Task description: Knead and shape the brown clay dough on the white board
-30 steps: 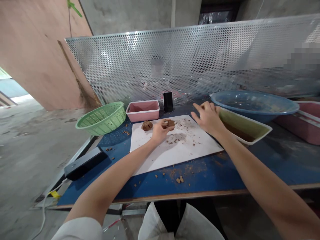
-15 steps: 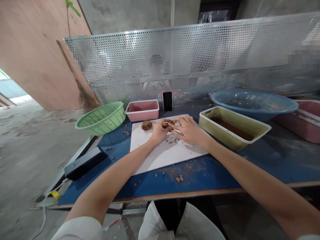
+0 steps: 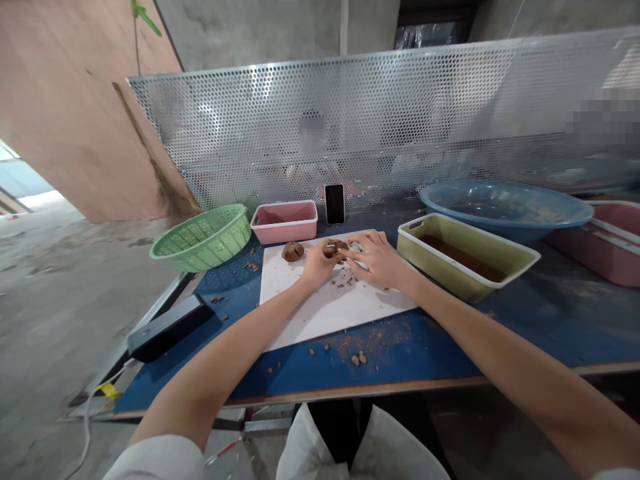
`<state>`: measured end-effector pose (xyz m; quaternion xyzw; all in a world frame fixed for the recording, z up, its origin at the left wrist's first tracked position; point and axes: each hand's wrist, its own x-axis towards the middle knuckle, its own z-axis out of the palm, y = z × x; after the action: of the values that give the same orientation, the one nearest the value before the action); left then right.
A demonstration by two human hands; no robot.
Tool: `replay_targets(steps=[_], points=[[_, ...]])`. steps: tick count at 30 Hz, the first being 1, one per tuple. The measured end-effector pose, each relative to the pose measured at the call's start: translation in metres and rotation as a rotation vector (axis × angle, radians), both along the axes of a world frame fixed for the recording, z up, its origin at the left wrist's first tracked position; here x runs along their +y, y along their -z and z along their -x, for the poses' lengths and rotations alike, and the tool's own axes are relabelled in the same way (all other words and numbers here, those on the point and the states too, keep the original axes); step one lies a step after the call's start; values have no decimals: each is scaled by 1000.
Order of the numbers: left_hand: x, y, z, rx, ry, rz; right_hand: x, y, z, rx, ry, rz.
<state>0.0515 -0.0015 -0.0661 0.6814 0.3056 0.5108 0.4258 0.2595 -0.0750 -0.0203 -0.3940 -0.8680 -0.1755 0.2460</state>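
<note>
A piece of brown clay (image 3: 332, 249) lies at the far part of a white board (image 3: 320, 313), partly hidden by my fingers. My left hand (image 3: 319, 265) is closed around its left side, thumb toward me. From the right, my right hand (image 3: 376, 262) has its fingertips pressed on the same piece, its fingers slightly bent. Left of my left hand sits a rounded lump of brown clay (image 3: 293, 251) with a dark crack. Small brown crumbs (image 3: 345, 281) are scattered on the board in front of my hands.
Around the board stand a green basket (image 3: 205, 243), a pink bin (image 3: 285, 230), an upright phone (image 3: 335, 204), an olive bin (image 3: 450, 267) with brownish liquid, and a blue basin (image 3: 505, 203). A dark box (image 3: 167, 327) lies left. A perforated metal panel (image 3: 370, 127) closes the back.
The right-hand fingers have shifted slightly on the clay. Both hands stay at the same spot, and the view has moved very little.
</note>
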Motion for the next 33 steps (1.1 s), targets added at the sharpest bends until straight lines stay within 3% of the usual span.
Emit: replay_targets(steps=[15, 25, 33], points=[[-10, -9, -1, 138, -28, -77, 2, -1, -5, -6, -56, -14], [-4, -3, 0, 192, -46, -122, 5, 2, -7, -21, -89, -14], [-12, -13, -1, 208, -33, -135, 4, 2, -6, 28, -104, 0]])
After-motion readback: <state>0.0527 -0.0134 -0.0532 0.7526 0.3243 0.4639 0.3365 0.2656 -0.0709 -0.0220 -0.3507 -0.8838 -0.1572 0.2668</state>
